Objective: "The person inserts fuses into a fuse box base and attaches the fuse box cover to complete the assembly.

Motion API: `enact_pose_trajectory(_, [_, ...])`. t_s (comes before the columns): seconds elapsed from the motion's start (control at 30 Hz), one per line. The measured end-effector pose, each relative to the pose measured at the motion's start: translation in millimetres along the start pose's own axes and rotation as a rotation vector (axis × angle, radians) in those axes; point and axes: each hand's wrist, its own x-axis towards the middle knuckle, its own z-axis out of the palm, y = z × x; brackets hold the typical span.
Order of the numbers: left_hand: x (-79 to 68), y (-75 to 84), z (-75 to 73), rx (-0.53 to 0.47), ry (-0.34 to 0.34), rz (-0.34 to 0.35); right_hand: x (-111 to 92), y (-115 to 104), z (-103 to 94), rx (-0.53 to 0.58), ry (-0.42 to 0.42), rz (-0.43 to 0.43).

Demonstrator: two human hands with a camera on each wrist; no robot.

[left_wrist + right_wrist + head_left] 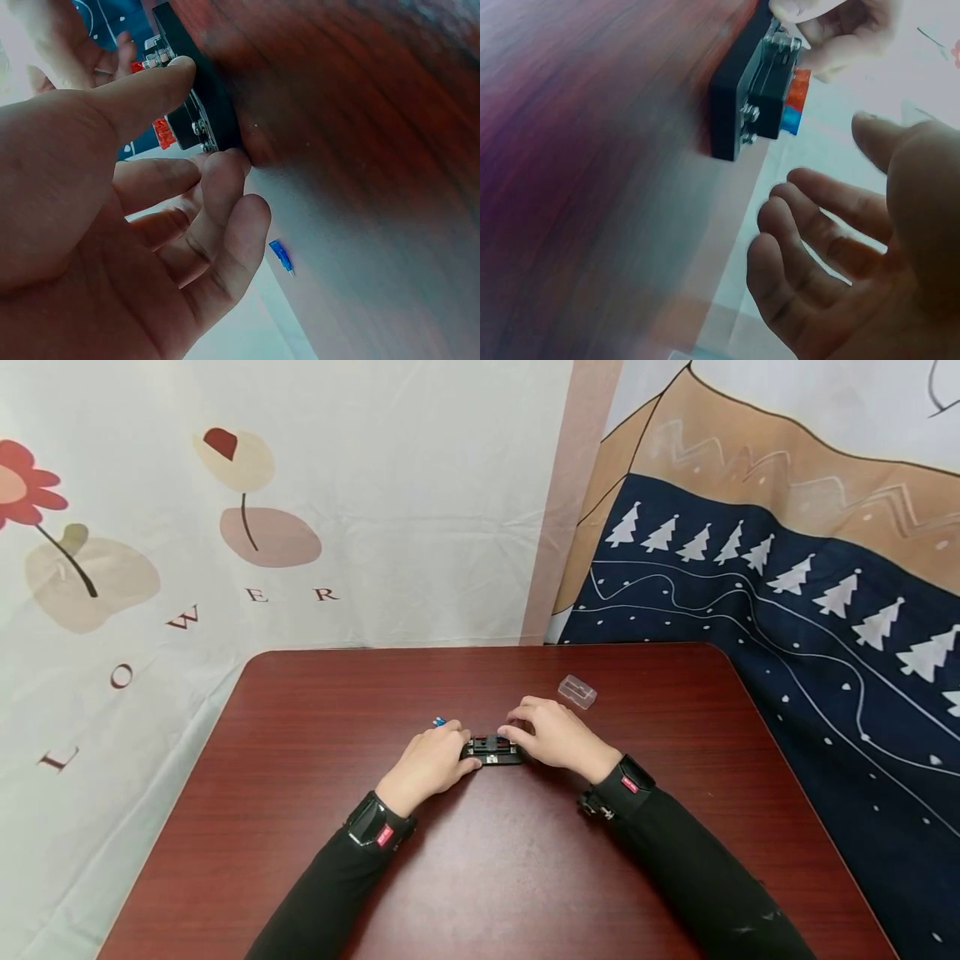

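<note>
A black fuse block [492, 758] with metal screw terminals sits on the table between my hands. Red pieces that look like blade fuses [163, 133] stick up from its top, with a blue one [791, 120] at the right end. My left hand [429, 766] holds the block's left end between thumb and fingers. Beside that end, my right hand [558, 737] hovers with fingers loosely bent and apart from the block; nothing shows between them in the right wrist view. A small blue piece with a metal tip [282, 256] lies on the table by the left fingers.
Behind the right hand, a clear plastic cover [577, 691] lies on the brown wooden table [495, 877]. A pale printed curtain [420, 527] and a dark one with white trees [697, 543] hang past the table's far edge.
</note>
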Motion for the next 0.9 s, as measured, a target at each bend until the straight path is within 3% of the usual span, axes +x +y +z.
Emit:
enact_pose_trajectory(0.37, [0.5, -1.1, -0.3, -0.007, -0.001, -0.007, -9, 6, 5.6, -0.080, -0.145, 0.018])
enact_pose_trajectory(0.9, [1.0, -0.9, 0.2, 0.005, -0.017, -0.006, -6, 6, 13.0, -0.086, -0.200, 0.018])
